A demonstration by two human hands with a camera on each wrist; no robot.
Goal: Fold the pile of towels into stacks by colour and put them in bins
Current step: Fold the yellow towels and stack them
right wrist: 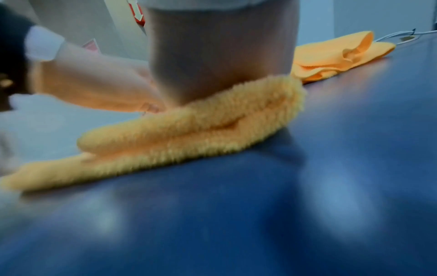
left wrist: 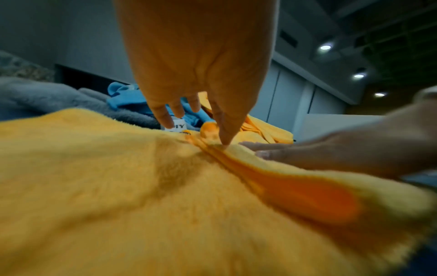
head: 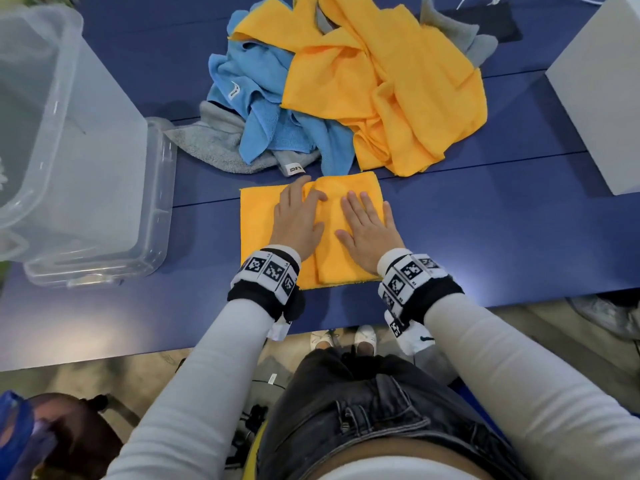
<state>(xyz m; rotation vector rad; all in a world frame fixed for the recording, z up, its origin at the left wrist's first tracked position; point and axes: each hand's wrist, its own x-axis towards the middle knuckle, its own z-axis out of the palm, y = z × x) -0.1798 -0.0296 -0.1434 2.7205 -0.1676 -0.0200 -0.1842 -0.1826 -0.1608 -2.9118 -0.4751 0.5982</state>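
Towels [head: 346, 81] wait in a mixed pile further back on the table [head: 502, 230]; one yellow towel [head: 258, 220] lies folded near the edge. Left hand [head: 298, 216] and right hand [head: 367, 226] press flat on it, fingers straight, probably to set the crease.

My head camera looks steeply down on the blue worktop [head: 485, 237] from above, while both wrist cameras sit low and close, the left facing forward along the fingers, the right skimming the surface, all three sharing the folded yellow towel [head: 332, 244].
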